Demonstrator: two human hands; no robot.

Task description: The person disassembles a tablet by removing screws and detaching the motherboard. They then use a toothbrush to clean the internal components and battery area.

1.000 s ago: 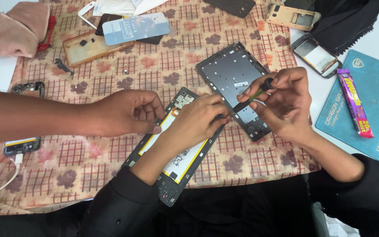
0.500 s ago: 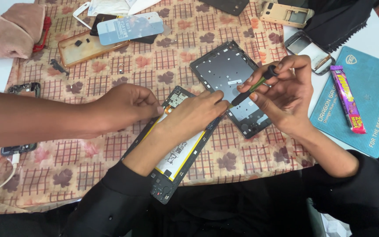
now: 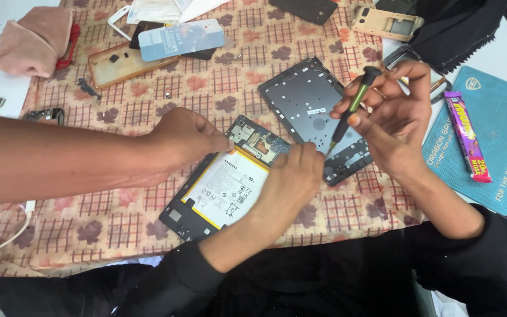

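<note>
Opened tablet [image 3: 218,191], back removed, white battery and circuit board exposed, lying slantwise at centre of checked cloth [image 3: 206,88]. Left hand [image 3: 291,179] resting on its upper right edge, fingers curled down against the board area, gripping nothing that shows. Wrist and black sleeve trailing toward 7 o'clock.

Right hand [image 3: 397,114] raised at 2 o'clock from the tablet, palm turned inward, thumb and fingers pinching a green-and-black screwdriver [image 3: 350,108]; tip pointing toward 7 o'clock, just beside the left hand's knuckles. Whether tip touches anything: cannot tell.

Co-worker's hand [image 3: 183,141] entering from 9 o'clock on a bare forearm, fingers bent onto the tablet's upper left corner, partly hiding it.

Dark back cover [image 3: 303,97] flat at 1 o'clock from the tablet, partly behind the screwdriver and right hand.

Blue mat [image 3: 500,147] at 3 o'clock, purple wrapped bar [image 3: 467,135] upon it. Pink cloth bundle [image 3: 33,38] at 10 o'clock. Phone cases and loose parts [image 3: 130,58] at 11 o'clock, well apart from the hands.
</note>
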